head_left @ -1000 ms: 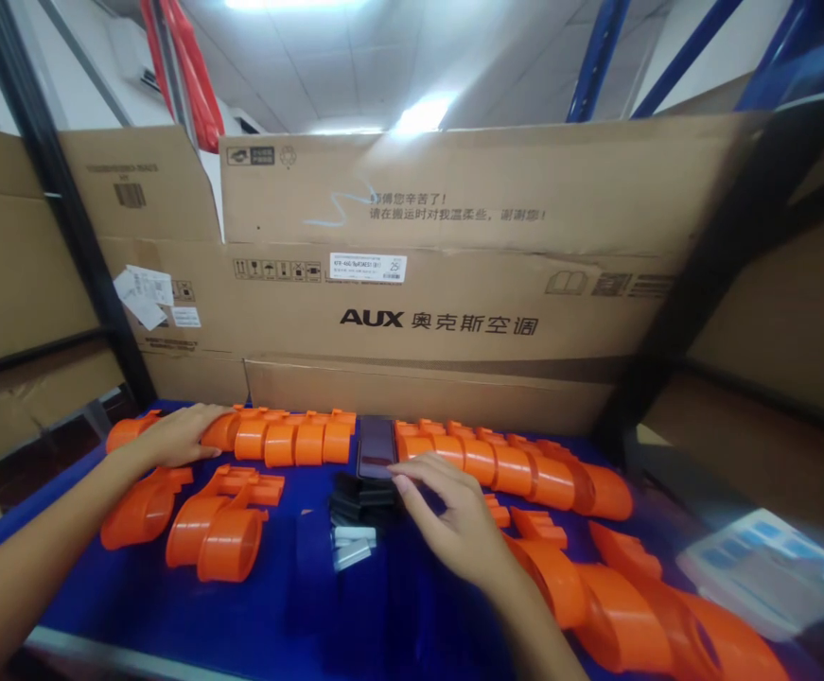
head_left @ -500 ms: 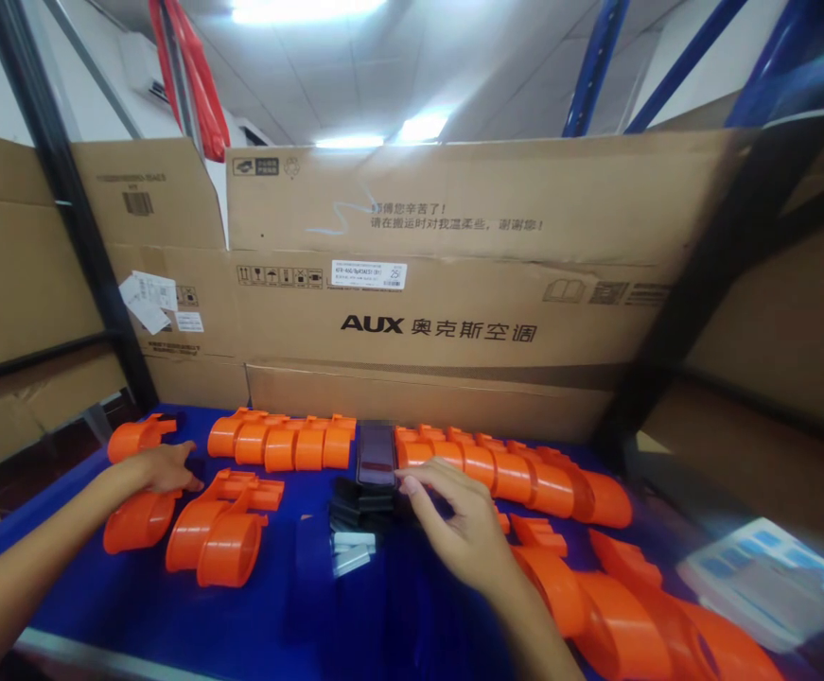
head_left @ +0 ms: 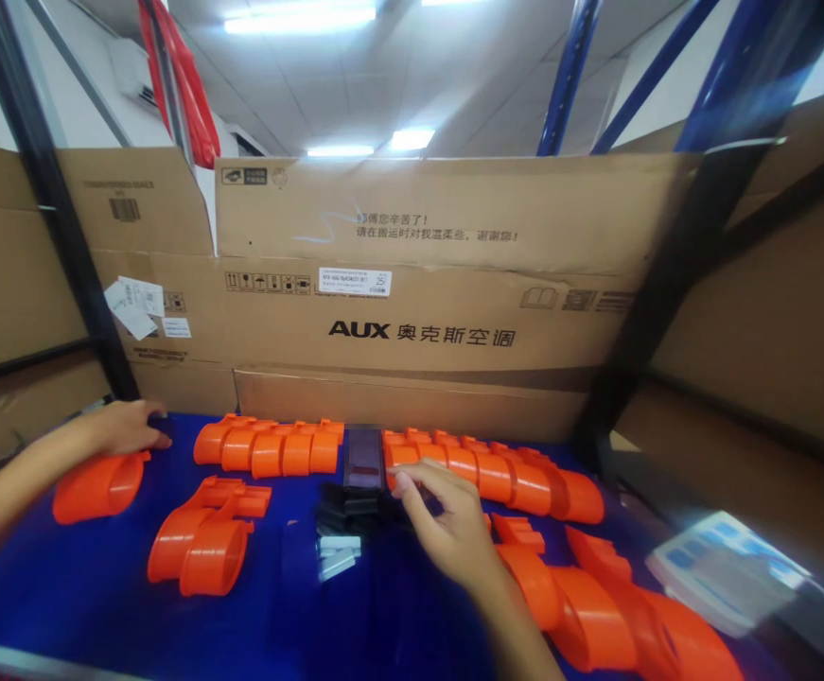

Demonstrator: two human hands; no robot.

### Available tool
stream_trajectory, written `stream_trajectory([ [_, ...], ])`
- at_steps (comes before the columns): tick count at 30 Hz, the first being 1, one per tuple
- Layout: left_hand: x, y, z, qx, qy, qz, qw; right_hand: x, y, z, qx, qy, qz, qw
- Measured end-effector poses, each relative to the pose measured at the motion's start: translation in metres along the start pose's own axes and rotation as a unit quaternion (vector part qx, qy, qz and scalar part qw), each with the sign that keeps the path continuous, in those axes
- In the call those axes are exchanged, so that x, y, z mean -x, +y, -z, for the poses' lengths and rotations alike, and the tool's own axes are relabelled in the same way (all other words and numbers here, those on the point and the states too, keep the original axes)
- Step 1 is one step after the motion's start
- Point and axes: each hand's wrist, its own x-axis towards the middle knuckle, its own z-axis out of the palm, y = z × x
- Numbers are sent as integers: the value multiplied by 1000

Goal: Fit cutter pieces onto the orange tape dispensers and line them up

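Note:
My left hand (head_left: 128, 430) reaches in at the left. It hovers over or touches the back of an orange plastic ring clip (head_left: 99, 490); the contact is hidden. Its visible fingertips are apart, with nothing seen between them. Nearer the middle lie two overlapping orange ring clips (head_left: 213, 558) with flat tabs. My right hand (head_left: 450, 520) has its index finger and thumb slightly apart, by the right edge of a dark phone-like device (head_left: 364, 461). The fingertips are close to the end of a row of orange ring clips (head_left: 493, 476). No object shows in that hand.
Another row of orange ring clips (head_left: 268, 451) stands left of the device. Black pieces (head_left: 344, 506) and small pale bars (head_left: 339, 553) lie before it. Larger orange clips (head_left: 596, 615) and a pale scale-like device (head_left: 727, 572) are at right. A cardboard wall (head_left: 418, 303) closes the back.
My left hand has moved farther back and left. Where two ring clips showed around it, only one is plainly visible now, farther left. My right hand stays by the device. The view has shifted slightly.

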Motion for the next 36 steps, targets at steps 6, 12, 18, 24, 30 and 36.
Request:
stream_trajectory([
  [6, -5, 69, 60, -63, -9, -48, 997, 0, 2, -1, -8, -1, 5, 1000],
  [12, 33, 199, 61, 182, 18, -196, 963, 3, 5, -12, -50, -37, -54, 997],
  [18, 66, 282, 9, 355, 24, -255, 899, 7, 5, -22, -171, -72, -80, 979],
  [24, 58, 309, -25, 460, 16, -221, 860, 3, 4, -28, -243, -49, -136, 959],
  [30, 55, 319, -62, 661, -29, -186, 726, 2, 10, -31, -251, -25, -184, 950],
  [36, 62, 319, -85, 685, 42, -126, 716, 4, 14, -39, -242, 8, -196, 950],
])
